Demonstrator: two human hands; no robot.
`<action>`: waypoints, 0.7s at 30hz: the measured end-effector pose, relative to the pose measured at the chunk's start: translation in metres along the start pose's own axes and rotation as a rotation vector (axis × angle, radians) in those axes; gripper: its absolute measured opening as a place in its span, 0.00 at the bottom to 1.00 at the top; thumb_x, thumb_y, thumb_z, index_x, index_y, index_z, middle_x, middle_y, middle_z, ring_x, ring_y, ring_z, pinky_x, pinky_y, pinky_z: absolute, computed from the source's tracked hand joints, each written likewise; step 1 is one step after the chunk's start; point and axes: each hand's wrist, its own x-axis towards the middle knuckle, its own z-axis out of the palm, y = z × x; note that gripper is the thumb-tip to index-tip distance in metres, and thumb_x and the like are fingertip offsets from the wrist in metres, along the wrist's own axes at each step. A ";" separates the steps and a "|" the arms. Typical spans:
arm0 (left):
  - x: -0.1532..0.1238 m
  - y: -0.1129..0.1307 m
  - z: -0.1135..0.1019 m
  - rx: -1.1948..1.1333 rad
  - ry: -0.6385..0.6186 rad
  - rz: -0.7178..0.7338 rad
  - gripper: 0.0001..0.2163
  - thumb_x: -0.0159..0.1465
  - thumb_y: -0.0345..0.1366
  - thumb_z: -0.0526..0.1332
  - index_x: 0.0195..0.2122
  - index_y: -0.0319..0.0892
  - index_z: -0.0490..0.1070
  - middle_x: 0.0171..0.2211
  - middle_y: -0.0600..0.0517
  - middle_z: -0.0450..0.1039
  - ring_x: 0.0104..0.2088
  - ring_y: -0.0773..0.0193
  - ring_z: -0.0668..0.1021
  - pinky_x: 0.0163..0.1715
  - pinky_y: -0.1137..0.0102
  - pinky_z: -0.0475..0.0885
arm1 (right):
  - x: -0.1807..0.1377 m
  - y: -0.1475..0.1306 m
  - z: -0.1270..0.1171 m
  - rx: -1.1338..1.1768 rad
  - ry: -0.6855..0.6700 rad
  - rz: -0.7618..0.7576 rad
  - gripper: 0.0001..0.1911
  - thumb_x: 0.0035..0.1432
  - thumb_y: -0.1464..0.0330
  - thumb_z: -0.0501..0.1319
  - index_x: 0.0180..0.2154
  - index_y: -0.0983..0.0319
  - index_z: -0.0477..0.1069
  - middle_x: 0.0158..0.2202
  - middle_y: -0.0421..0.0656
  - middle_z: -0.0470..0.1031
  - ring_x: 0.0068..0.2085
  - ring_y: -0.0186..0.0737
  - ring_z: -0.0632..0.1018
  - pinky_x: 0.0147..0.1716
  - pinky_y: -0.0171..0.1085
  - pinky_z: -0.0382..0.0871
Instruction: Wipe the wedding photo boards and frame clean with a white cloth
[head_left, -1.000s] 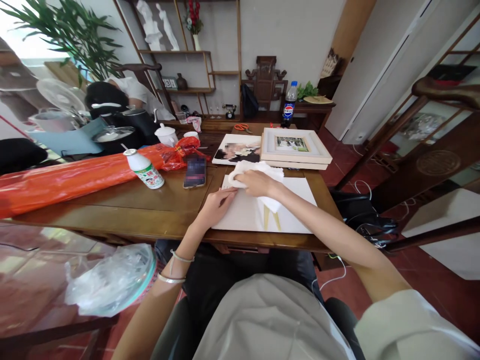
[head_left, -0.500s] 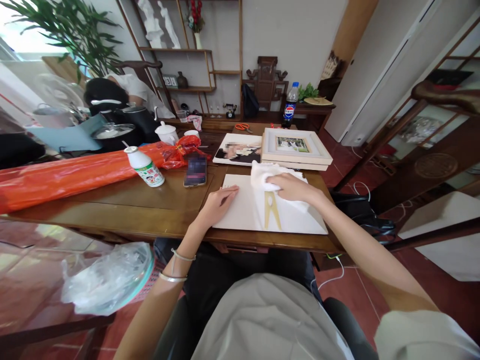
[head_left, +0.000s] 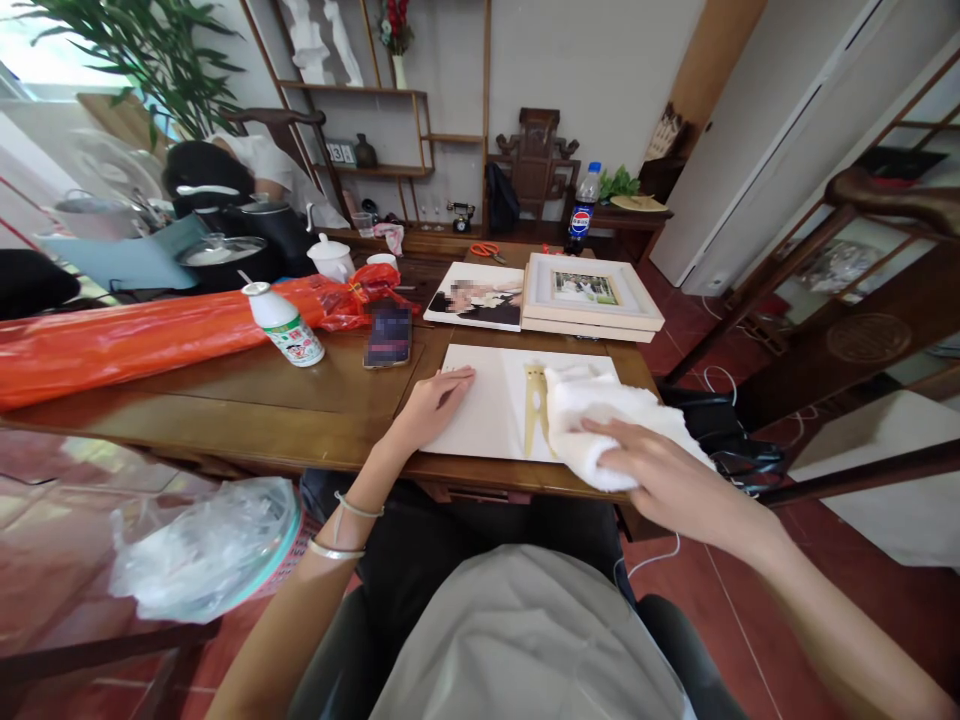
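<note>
Right hand (head_left: 660, 470): grasps white cloth (head_left: 600, 415) at desk's (head_left: 225, 400) near right corner.
Left hand (head_left: 435, 405): flat, unclenched, pinning white board (head_left: 491, 410).
Risk: cloth may snag the gold stand (head_left: 534, 405), shifting the board off the near edge.

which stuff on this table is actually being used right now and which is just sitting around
In use:
left hand flat on the white board
right hand pressing the white cloth
wooden stand piece on the board

Lying about:
phone
drink bottle
orange bag
framed photo
scissors
</note>
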 end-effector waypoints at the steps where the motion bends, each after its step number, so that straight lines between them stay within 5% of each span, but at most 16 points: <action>1: 0.000 0.000 0.000 0.001 0.000 0.001 0.18 0.68 0.44 0.51 0.48 0.39 0.75 0.52 0.46 0.73 0.55 0.56 0.73 0.61 0.59 0.60 | -0.006 -0.006 -0.004 0.028 -0.037 -0.002 0.22 0.39 0.84 0.49 0.32 0.59 0.72 0.54 0.45 0.71 0.56 0.49 0.70 0.50 0.43 0.64; 7: 0.000 -0.001 0.000 0.007 0.002 -0.006 0.18 0.68 0.44 0.51 0.49 0.39 0.75 0.52 0.46 0.73 0.55 0.56 0.73 0.61 0.58 0.60 | 0.015 0.029 -0.014 0.109 -0.139 0.083 0.21 0.41 0.80 0.52 0.36 0.59 0.72 0.42 0.45 0.76 0.45 0.48 0.75 0.45 0.41 0.66; 11: 0.000 -0.001 0.000 0.003 0.000 -0.005 0.18 0.68 0.44 0.52 0.48 0.39 0.75 0.52 0.46 0.73 0.55 0.56 0.73 0.62 0.58 0.59 | 0.062 0.078 0.003 0.187 0.006 0.047 0.05 0.53 0.67 0.58 0.33 0.60 0.70 0.55 0.49 0.69 0.57 0.55 0.67 0.55 0.49 0.59; 14: 0.000 -0.001 0.000 0.007 -0.005 -0.012 0.18 0.68 0.44 0.51 0.48 0.39 0.75 0.52 0.46 0.73 0.55 0.56 0.73 0.62 0.58 0.59 | 0.080 0.099 0.014 0.234 0.095 0.132 0.17 0.55 0.52 0.58 0.34 0.59 0.69 0.64 0.48 0.59 0.66 0.59 0.53 0.62 0.52 0.47; 18: 0.000 0.001 -0.001 0.004 -0.004 -0.016 0.18 0.68 0.44 0.52 0.48 0.39 0.75 0.52 0.46 0.74 0.55 0.56 0.73 0.62 0.58 0.59 | 0.069 0.094 0.011 0.265 0.014 0.358 0.27 0.57 0.47 0.53 0.45 0.60 0.70 0.65 0.49 0.58 0.67 0.60 0.48 0.62 0.52 0.47; 21: -0.001 0.001 -0.001 -0.001 -0.002 -0.012 0.18 0.68 0.44 0.52 0.48 0.39 0.75 0.52 0.46 0.74 0.55 0.56 0.73 0.61 0.58 0.60 | 0.042 0.069 -0.003 0.260 -0.135 0.301 0.25 0.58 0.50 0.52 0.45 0.61 0.71 0.60 0.51 0.65 0.64 0.60 0.57 0.60 0.50 0.52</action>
